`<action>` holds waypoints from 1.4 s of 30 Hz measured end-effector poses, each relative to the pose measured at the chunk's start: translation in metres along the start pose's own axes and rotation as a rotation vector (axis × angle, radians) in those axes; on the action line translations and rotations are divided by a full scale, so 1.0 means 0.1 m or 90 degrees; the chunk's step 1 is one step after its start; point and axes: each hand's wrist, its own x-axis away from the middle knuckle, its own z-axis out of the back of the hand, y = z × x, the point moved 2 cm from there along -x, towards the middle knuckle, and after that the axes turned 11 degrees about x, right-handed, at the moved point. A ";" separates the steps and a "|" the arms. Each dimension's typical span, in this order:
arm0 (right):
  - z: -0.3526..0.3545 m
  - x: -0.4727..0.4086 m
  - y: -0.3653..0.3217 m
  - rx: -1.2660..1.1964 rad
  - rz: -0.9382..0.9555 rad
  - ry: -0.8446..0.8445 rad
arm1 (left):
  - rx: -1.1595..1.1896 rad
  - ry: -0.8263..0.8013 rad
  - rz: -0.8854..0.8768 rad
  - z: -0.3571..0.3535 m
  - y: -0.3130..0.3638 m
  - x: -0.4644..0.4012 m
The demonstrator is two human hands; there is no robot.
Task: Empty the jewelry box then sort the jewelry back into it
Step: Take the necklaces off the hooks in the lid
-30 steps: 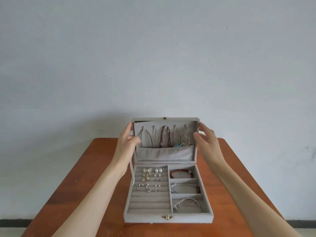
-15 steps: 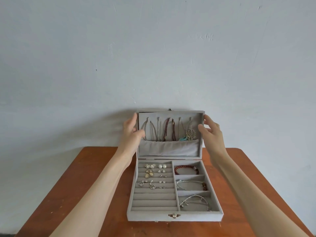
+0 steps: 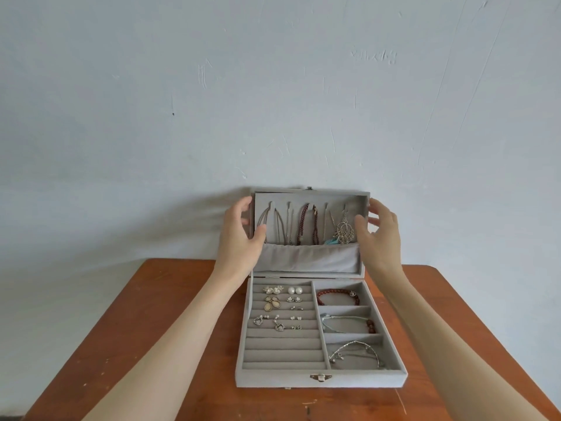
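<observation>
On the brown tabletop [image 3: 170, 314], seen from the head camera, the grey jewelry box [image 3: 321, 332] sits open with its lid [image 3: 309, 230] upright at twelve o'clock. The left hand [image 3: 239, 241] is the grip on the lid's nine o'clock edge: thumb in front, fingers behind, likely to steady it upright. At three o'clock the right hand [image 3: 379, 238] hovers just beside the other edge, fingers spread and released; I cannot tell if it touches. Nothing looks emptied yet. Necklaces [image 3: 309, 224] hang between the two hands inside the lid, above its pocket [image 3: 312, 258]. Earrings [image 3: 280, 308] fill the ring rows at six o'clock from the left grip, and three bracelets [image 3: 337, 296] lie in separate compartments below the right hand, all well apart from either palm.
</observation>
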 end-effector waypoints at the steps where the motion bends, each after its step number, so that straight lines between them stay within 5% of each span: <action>1: -0.02 0.03 -0.05 0.054 0.022 0.051 | -0.035 0.017 -0.035 0.00 -0.01 0.01; 4: -0.13 0.08 -0.23 0.184 0.108 0.146 | -0.157 0.049 -0.112 -0.01 -0.01 0.04; 8: -0.48 0.14 -0.47 0.209 0.220 0.016 | -0.286 0.077 -0.090 -0.03 -0.02 0.03; 12: -0.73 0.15 -0.60 0.284 0.205 -0.081 | -0.321 0.097 -0.078 -0.04 0.01 0.01; 20: -0.86 0.15 -0.69 0.392 0.147 -0.097 | -0.305 0.051 -0.075 0.02 -0.01 -0.11; 33: -0.59 -0.09 -0.97 0.122 0.135 -0.049 | -0.006 0.087 -0.051 0.16 0.45 -0.50; 42: -0.41 0.08 -1.17 -0.199 0.044 -0.233 | 0.092 -0.002 0.012 0.41 0.66 -0.44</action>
